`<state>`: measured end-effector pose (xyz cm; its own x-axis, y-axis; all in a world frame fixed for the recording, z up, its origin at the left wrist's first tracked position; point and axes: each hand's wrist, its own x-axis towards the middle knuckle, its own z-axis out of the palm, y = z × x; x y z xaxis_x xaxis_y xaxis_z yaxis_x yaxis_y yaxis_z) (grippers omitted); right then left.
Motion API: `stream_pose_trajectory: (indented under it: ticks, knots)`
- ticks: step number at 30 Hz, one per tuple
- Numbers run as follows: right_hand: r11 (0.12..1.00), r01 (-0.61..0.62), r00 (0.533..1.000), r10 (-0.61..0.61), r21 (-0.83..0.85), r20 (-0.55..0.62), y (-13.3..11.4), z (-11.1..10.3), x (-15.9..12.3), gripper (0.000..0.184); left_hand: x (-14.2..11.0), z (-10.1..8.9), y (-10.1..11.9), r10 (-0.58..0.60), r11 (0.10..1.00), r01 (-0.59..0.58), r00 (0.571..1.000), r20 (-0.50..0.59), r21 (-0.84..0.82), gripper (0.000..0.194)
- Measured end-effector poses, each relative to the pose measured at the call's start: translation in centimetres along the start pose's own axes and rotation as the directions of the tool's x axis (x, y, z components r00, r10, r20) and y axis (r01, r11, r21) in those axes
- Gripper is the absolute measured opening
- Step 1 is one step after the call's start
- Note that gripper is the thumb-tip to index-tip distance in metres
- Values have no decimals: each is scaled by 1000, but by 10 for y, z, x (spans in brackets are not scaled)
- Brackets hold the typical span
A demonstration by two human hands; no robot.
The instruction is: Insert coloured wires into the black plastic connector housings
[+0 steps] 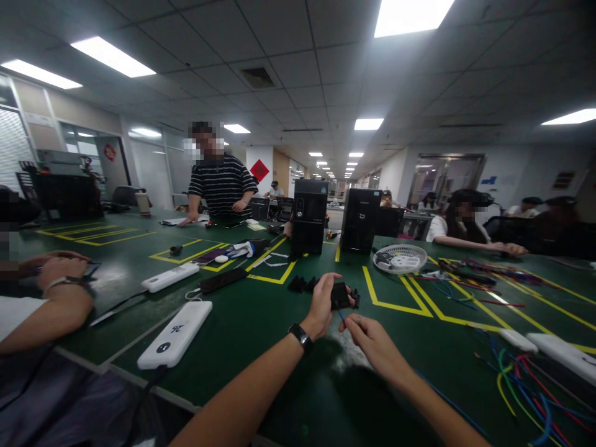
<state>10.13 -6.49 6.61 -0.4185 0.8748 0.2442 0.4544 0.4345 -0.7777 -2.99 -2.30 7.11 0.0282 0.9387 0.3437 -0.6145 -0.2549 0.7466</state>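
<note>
Nearest the camera: recorded both bare forearms [246, 397], reaching over a dark green table [261, 335] from the lower edge. Noted yellow tape outlines [395, 307] across its surface. On the far side, observed a person in a striped shirt [218, 186], standing with one hand down on the table. Ahead, logged two black computer towers [310, 217], upright, apart, roughly side by side. At lower right, found a tangle of loose coloured wires [526, 379]. At left, saw a white oblong unit [176, 335], lying flat, bearing an upside-down 26. Near the right tower, noted a round white grille-like tray [399, 258]. At centre, observed right hand [372, 338], nearly closed, pinching at the fingertips; just beyond, left hand [322, 304], gripping a small black block [339, 296]. Located the block in front of the towers, held over the table. On left wrist, recorded a black band [300, 337]. Smallest: noted a thin blue wire [341, 316], running from right fingertips toward the block. Cannot tell whether inserted or merely touching.
</note>
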Motion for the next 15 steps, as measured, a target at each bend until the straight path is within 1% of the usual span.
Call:
stream_pose_trajectory:
  ticks: [3,5,7,8,9,11,13,15]
  knots:
    - [999,22,1000,-22,29,22,-1,0,1,35,0,6,1,-12,996,10,999,-29,-89,42]
    - [999,24,1000,-23,38,-7,-1,-4,2,35,0,8,3,-51,987,47,998,-25,-152,50]
    - [999,12,999,-11,30,-34,-1,-8,2,35,0,8,4,-73,983,70,997,-11,-168,55]
    - [1000,1,999,0,24,-33,0,-9,2,34,0,7,5,-73,985,70,997,-14,-154,54]
    - [1000,-11,1000,11,21,-22,1,-9,2,34,1,6,4,-68,990,64,997,-28,-126,51]
    - [1000,-9,1000,8,11,23,3,-6,2,34,1,4,1,-33,999,30,995,-94,-31,49]
    - [999,33,998,-32,-13,51,4,-2,2,35,2,2,-3,49,994,-33,986,-160,101,43]
    - [996,64,997,-62,-54,40,1,0,2,37,2,-1,-6,137,970,-96,975,-177,222,32]
